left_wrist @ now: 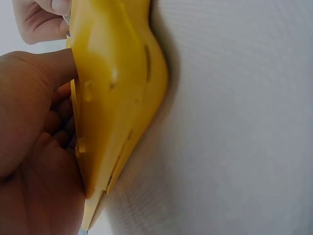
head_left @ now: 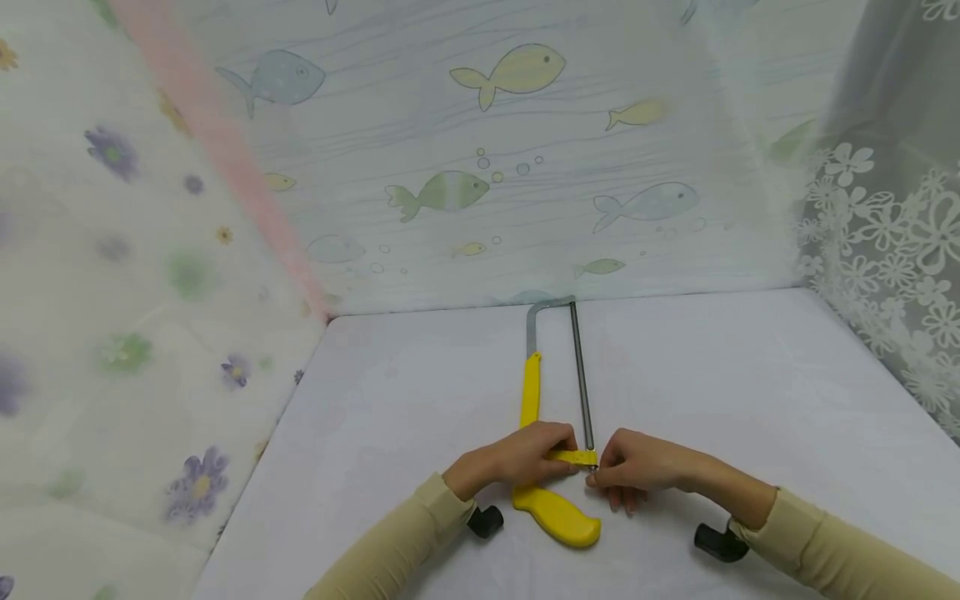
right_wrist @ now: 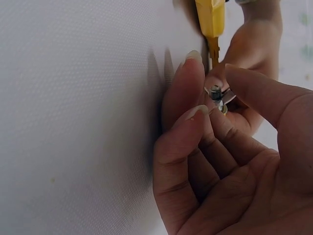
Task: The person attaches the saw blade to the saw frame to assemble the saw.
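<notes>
A: Where is the hacksaw [head_left: 553, 417]?

B: It lies flat on the white table [head_left: 750, 400]. The left hand [head_left: 517, 462] grips its yellow handle; the right hand [head_left: 637, 467] pinches the wing nut [right_wrist: 216, 96] at the blade's [head_left: 581, 375] near end.

A: Which step is this?

B: Probably adjusting blade tension. Turning the nut next calls for a steady handle.
</notes>
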The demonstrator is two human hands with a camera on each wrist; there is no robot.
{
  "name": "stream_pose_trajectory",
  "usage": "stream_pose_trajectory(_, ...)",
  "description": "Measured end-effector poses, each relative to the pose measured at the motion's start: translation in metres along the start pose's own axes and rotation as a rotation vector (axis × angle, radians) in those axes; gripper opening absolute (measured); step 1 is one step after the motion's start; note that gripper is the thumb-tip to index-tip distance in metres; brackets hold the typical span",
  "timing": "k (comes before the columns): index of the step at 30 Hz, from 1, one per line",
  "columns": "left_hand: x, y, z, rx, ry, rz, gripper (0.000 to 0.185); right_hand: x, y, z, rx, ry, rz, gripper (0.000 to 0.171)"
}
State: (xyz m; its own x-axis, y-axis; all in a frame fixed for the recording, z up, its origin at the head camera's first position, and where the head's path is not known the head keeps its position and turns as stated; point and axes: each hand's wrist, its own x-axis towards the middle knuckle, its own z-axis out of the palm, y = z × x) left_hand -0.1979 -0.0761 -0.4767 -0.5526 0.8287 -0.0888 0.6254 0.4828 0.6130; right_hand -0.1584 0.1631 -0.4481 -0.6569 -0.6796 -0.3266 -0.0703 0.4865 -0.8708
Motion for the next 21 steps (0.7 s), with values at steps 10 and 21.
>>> stream_pose_trajectory(10,-0.0003,-0.001,0.0004,0.002,0.003,0.0,0.011,-0.0037,0.0052,-0.0065,-0.014,0.011,-0.017,0.018)
stream_pose_trajectory(21,-0.0007,-0.001,0.0003,-0.006,0.007,0.009,0.011,-0.0027,0.0002,-0.0058,-0.026,-0.007,-0.028,0.019)
